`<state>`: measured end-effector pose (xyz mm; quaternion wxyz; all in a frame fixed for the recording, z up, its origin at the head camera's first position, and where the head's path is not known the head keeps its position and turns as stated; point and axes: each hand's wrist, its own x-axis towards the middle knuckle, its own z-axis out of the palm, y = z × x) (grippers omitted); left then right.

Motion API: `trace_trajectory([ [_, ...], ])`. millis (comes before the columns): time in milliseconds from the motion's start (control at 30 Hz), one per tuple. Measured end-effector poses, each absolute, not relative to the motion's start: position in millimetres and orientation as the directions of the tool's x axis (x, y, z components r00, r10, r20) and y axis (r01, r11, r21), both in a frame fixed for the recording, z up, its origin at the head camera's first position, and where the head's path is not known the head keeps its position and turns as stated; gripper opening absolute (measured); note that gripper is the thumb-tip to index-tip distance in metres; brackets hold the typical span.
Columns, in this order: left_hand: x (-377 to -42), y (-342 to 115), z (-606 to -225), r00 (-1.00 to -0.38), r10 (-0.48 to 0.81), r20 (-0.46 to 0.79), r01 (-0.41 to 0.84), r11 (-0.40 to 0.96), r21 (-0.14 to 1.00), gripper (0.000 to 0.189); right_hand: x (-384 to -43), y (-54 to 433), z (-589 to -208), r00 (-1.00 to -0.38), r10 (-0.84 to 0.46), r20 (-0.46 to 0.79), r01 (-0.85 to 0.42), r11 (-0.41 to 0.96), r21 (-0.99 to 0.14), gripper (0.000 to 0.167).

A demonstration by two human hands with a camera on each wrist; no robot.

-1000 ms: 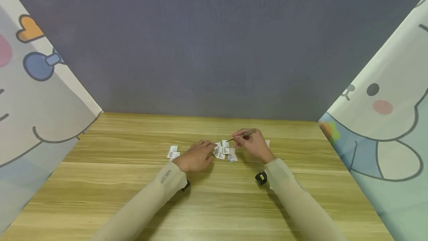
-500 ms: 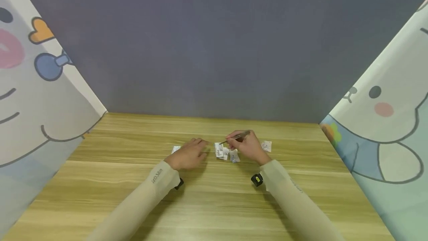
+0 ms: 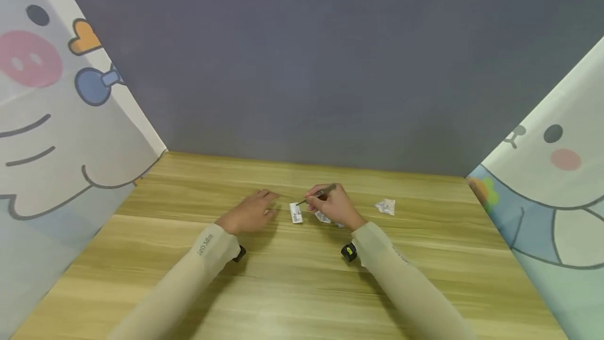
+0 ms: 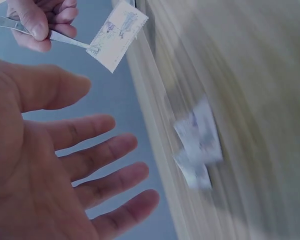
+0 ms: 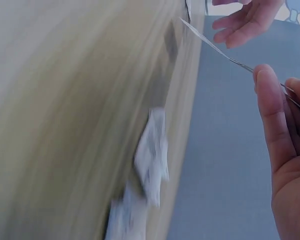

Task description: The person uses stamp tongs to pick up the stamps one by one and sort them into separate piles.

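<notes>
My right hand (image 3: pixel 332 208) pinches metal tweezers (image 4: pixel 65 39) between thumb and fingers. Their tips grip one corner of a postage stamp (image 4: pixel 121 32), white with perforated edges and a blue-grey print, held above the table. In the head view this stamp (image 3: pixel 295 213) lies between the two hands. My left hand (image 3: pixel 247 213) is to its left, fingers spread and palm bare in the left wrist view, holding nothing. Beneath the right hand lie more stamps (image 3: pixel 322 217), partly hidden by it. Overlapping stamps (image 4: pixel 199 135) on the table show beyond the left fingers.
Another small group of stamps (image 3: pixel 387 206) lies on the wooden table (image 3: pixel 292 287), right of the right hand. A grey panel (image 3: pixel 302 67) stands along the table's back edge. Cartoon-printed panels (image 3: pixel 108 146) rise on both sides.
The tweezers and right hand have moved left, carrying one stamp off the middle group. My left hand has drawn back left from the stamps. The head view has shifted slightly.
</notes>
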<state>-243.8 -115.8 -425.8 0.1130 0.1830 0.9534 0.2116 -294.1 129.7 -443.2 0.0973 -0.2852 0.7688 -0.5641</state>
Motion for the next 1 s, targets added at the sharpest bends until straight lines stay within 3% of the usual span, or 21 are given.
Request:
trace_trajectory([
  [333,-235,-144,-423,-0.930,0.332,-0.157,0.240,0.873,0.424,0.043,-300,73,-451,-0.786,-0.606,0.119,-0.279,0.176,-0.944,0.018],
  [500,-230,-151,-424,-0.931,0.325,-0.166,0.229,0.875,0.427,0.044,-302,57,-455,-0.781,-0.620,0.079,-0.296,0.256,-0.920,0.014],
  [733,-233,-146,-423,-0.926,0.346,-0.153,0.252,0.866,0.432,0.044,-306,67,-454,-0.816,-0.577,0.029,-0.260,0.321,-0.911,0.012],
  [1000,-241,-131,-422,-0.909,0.396,-0.133,0.319,0.863,0.392,0.044,-312,98,-443,-0.853,-0.515,0.082,-0.279,0.318,-0.906,0.015],
])
